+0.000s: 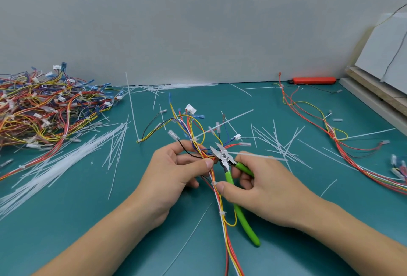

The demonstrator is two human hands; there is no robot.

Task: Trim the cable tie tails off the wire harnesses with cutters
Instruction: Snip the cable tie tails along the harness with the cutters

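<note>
Left hand [176,172] pinched on the wire harness [214,178] at frame centre; right hand [262,185] wrapped round the green-handled cutters [229,161], blades parted and aimed toward 11 o'clock beside a white cable tie tail [257,156] trailing toward 3 o'clock. Heaped harnesses [44,108] at 9 o'clock on the teal table [88,220], more wires [330,130] at 3 o'clock, cut tie tails [279,143] scattered between.

Two hands [176,170], one cutters [226,161], one red knife [313,80].
</note>
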